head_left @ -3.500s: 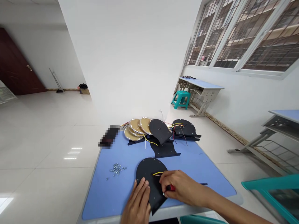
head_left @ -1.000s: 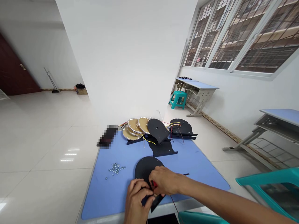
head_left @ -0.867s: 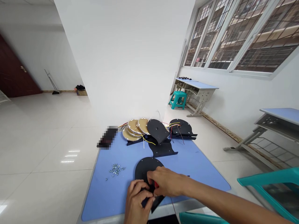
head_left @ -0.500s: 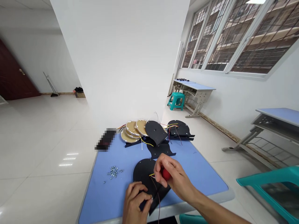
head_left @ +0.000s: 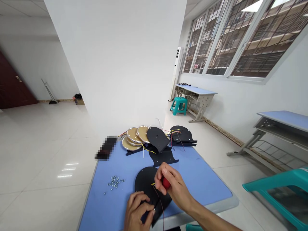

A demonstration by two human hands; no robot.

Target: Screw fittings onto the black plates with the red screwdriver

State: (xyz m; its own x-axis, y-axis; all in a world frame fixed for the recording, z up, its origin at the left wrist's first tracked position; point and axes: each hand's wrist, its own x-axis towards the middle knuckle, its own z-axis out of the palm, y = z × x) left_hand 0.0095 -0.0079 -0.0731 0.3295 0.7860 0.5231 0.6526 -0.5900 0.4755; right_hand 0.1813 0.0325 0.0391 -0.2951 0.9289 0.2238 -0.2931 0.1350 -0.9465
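A black metal plate with a rounded end lies near the front of the blue table, yellow and dark red wires rising from its middle. My left hand rests on its near left part, thumb and forefinger pinched around a small shiny screw at the plate's straight edge. Above the plate, my right hand is wrapped around the red handle of a screwdriver. Its thin dark shaft slants down toward the screw; the tip's exact contact is hard to make out.
Loose screws lie in a small heap on the left of the table. Gold-faced round discs and more black plates with wires are stacked at the back. Teal stools stand to the right.
The view has shifted slightly, so the table sits a little lower and further left. Both hands keep their places at the plate, the right still gripping the screwdriver.
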